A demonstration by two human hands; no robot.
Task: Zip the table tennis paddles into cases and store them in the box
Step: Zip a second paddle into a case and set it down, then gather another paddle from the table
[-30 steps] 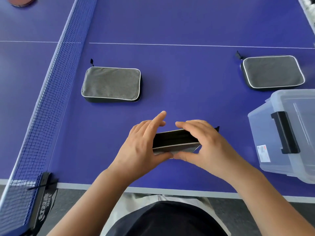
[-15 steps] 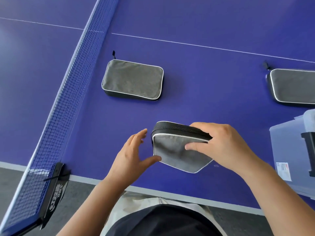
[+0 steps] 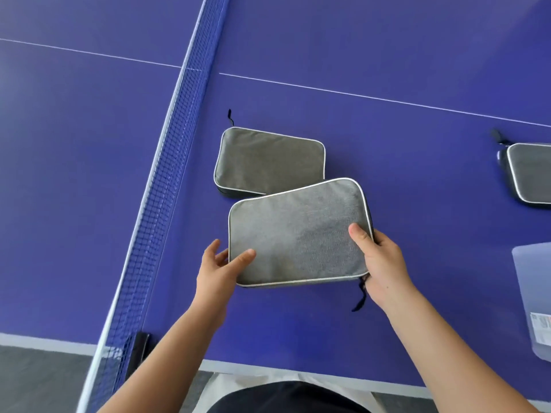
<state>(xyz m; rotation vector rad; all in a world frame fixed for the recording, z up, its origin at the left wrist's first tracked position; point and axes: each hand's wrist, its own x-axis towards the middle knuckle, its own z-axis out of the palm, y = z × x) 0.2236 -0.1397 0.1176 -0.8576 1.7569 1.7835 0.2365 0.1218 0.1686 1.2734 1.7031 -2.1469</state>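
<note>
I hold a grey paddle case with white piping [image 3: 298, 231] flat, just above the blue table. My left hand [image 3: 219, 271] holds its near-left corner, thumb on top and fingers below. My right hand [image 3: 378, 263] grips its right edge, thumb on the top face; a black zip pull hangs beside this hand. A second grey case [image 3: 268, 160] lies on the table just behind, partly covered by the held one. A third case [image 3: 529, 174] lies at the right edge. The clear plastic box [image 3: 533, 296] shows only a corner at the right.
The blue net [image 3: 167, 186] runs from the near left corner up across the table [image 3: 387, 55], with its black clamp [image 3: 138, 350] at the table's near edge. A white line crosses the table behind the cases.
The case has turned from standing on edge to lying flat with its broad grey face up. My left hand now holds its corner. The view has swung left, so the box is mostly out of frame.
</note>
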